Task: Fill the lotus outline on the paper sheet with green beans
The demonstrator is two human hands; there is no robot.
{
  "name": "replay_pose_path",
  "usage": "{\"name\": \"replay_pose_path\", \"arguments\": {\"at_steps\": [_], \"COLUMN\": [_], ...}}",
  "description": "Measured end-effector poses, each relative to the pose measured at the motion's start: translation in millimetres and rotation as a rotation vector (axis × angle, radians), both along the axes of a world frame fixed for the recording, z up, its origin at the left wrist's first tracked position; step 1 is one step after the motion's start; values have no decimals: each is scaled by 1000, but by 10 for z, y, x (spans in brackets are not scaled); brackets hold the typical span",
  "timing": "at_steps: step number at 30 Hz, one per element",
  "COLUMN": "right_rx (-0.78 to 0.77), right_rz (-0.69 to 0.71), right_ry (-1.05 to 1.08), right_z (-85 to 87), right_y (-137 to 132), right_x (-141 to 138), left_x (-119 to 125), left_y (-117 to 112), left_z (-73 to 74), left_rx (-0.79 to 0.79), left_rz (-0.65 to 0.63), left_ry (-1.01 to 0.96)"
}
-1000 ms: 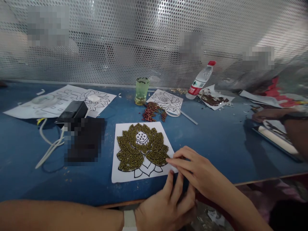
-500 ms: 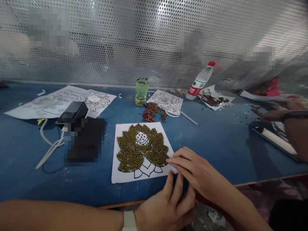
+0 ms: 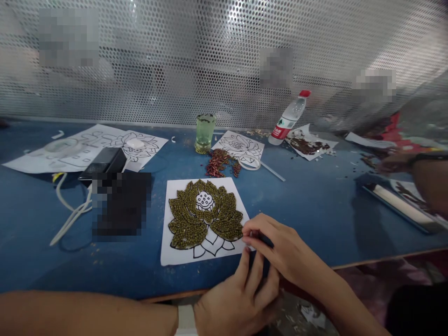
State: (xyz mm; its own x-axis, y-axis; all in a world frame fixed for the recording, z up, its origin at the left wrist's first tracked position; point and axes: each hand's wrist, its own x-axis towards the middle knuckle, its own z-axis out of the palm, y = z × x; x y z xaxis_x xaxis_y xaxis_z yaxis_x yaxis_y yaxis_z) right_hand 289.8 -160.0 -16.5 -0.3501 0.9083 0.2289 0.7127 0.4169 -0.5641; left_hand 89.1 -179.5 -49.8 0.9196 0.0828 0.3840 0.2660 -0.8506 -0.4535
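A white sheet with a lotus outline (image 3: pixel 167 205) lies before me. Green mung beans (image 3: pixel 224 219) cover most of its petals, while the seed pod in the middle and the lowest petals show bare paper. My right hand (image 3: pixel 280 240) is at the sheet's lower right, thumb and forefinger pinched at the tip of a bean-covered petal. Whatever lies between those fingertips is too small to make out. My left hand (image 3: pixel 241 294), with a pale band on the wrist, rests at the table edge. Its fingers are stretched and apart, the tips near the sheet's lower right corner.
Reddish beans (image 3: pixel 217 162) lie beyond the sheet, by a green cup (image 3: pixel 205 133) and another lotus drawing (image 3: pixel 241 145). A water bottle (image 3: pixel 289 121) stands behind. A black box with cables (image 3: pixel 105 163) sits left. Another person's hand (image 3: pixel 395 163) is at right, near a phone-like object (image 3: pixel 395 205).
My right hand's fingers have gone from lying extended over the sheet's edge to a pinch with thumb and forefinger. My left hand has barely moved. The view has shifted slightly.
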Motion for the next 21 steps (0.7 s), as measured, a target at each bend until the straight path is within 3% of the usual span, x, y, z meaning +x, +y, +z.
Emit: {"name": "replay_pose_path", "arguments": {"at_steps": [9, 15, 21], "right_rx": [53, 245, 253], "right_rz": [14, 57, 124], "right_ry": [140, 90, 6], "right_z": [-56, 44, 35], "right_y": [98, -21, -71], "right_x": [52, 106, 106], "left_x": [13, 5, 8], "left_y": [-7, -12, -9], "left_z": [-8, -39, -42], "left_rx": [-17, 0, -5], "left_rz": [-1, 1, -15], "left_ry": [33, -12, 37]}}
